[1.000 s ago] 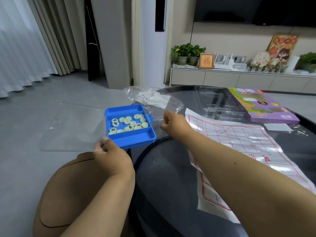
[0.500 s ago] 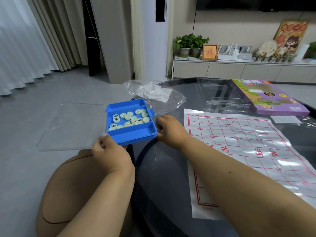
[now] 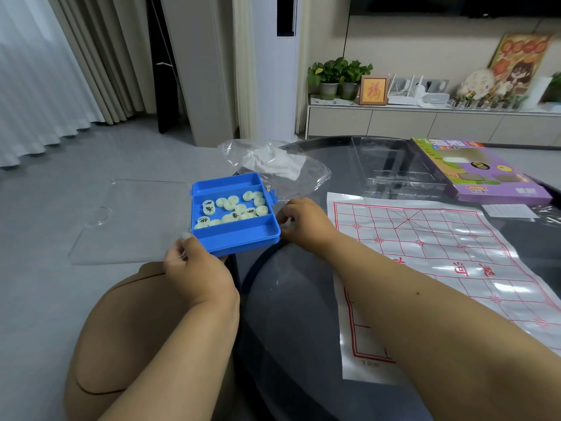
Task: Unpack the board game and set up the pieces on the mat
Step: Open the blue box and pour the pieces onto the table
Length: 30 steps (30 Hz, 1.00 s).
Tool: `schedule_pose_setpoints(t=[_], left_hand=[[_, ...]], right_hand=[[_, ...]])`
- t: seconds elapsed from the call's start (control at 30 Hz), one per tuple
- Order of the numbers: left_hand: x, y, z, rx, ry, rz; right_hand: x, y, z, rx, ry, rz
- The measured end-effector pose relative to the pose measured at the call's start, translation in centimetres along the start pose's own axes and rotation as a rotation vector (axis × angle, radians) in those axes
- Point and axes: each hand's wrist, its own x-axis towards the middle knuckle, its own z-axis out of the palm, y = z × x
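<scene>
A blue plastic box (image 3: 243, 240) hovers over the table's left edge, its clear hinged lid (image 3: 130, 220) swung open flat to the left. Several pale round game pieces (image 3: 233, 208) with black characters lie loose in its middle compartment. My left hand (image 3: 197, 271) grips the box's near left corner, thumb on the lid's edge. Curled against the box's right side, near its latch, is my right hand (image 3: 303, 223). The white mat (image 3: 425, 238) with a red grid lies spread on the table to the right, with no pieces on it.
On the dark round glass table (image 3: 288, 299) lie a crumpled clear bag (image 3: 273, 165), a clear plastic insert tray (image 3: 391, 168), the purple game carton (image 3: 485, 174) and a paper slip (image 3: 510, 211). A brown rounded seat (image 3: 121, 329) sits below my left arm.
My right hand has moved left from beside the mat onto the box's right side. The box has stayed in my left hand and the view has shifted slightly.
</scene>
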Motion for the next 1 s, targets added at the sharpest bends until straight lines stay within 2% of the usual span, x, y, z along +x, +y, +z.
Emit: schedule_pose_setpoints(t=[0.2,0.47,0.7,0.77,0.8,0.9,0.93,1.0], left_hand=[[0.0,0.2,-0.1,0.000,0.003,0.000],[-0.1,0.4,0.0,-0.004,0.022,-0.011],[-0.3,0.4,0.1,-0.001,0.014,-0.014],[-0.3,0.3,0.0,0.008,0.008,-0.012],[-0.3,0.3,0.0,0.008,0.003,-0.010],[-0.5,0.4,0.0,0.018,-0.009,0.003],[-0.5,0.4,0.0,0.020,-0.007,0.005],[-0.6,0.4,0.1,0.026,-0.009,0.008]], right_hand=[[-0.1,-0.5,-0.1,-0.050,-0.004,-0.042],[-0.9,-0.3,-0.7,-0.130,-0.009,-0.198],[-1.9,-0.1,-0.9,0.021,-0.105,-0.060],[-2.1,-0.3,-1.3,0.175,-0.119,0.060],[-2.1,-0.4,-1.5,0.308,-0.086,0.138],[-1.7,-1.9,-2.6,0.647,0.184,0.301],[-1.4,-2.7,-3.1,0.644,0.238,0.297],[-0.7,-4.3,-3.9,0.448,0.206,0.167]])
